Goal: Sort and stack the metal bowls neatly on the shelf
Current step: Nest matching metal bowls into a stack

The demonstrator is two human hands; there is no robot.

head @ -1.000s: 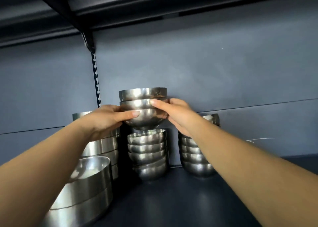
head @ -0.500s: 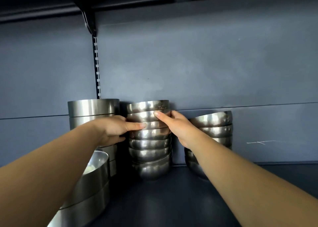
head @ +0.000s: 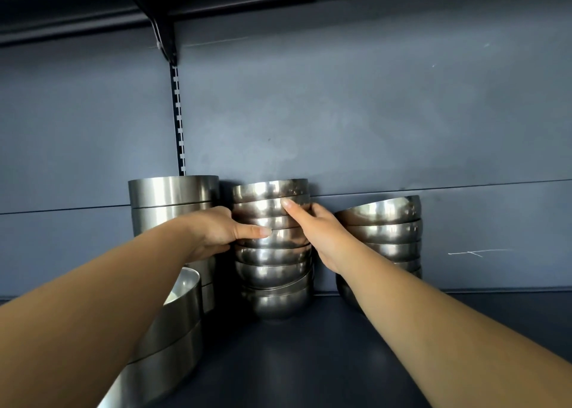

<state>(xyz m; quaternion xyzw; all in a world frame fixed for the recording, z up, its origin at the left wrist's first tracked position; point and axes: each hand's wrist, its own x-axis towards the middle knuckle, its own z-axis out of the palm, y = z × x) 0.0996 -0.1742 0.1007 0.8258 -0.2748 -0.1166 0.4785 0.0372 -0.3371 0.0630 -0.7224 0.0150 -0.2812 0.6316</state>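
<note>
Both hands grasp the middle stack of round steel bowls (head: 271, 249) on the dark shelf (head: 309, 355): left hand (head: 216, 231) and right hand (head: 312, 231) on opposite sides.

On the dark shelf board (head: 309, 361), the stack of round steel bowls (head: 272, 253) stands centre; the stack of straight-walled steel tins (head: 173, 197) is just left, the tilted steel bowl stack (head: 383, 228) right.

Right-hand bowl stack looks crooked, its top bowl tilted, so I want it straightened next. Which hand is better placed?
The right hand. It grips the middle stack on the side facing the right-hand stack, right beside its tilted top bowl. The left hand would have to cross over.
</note>
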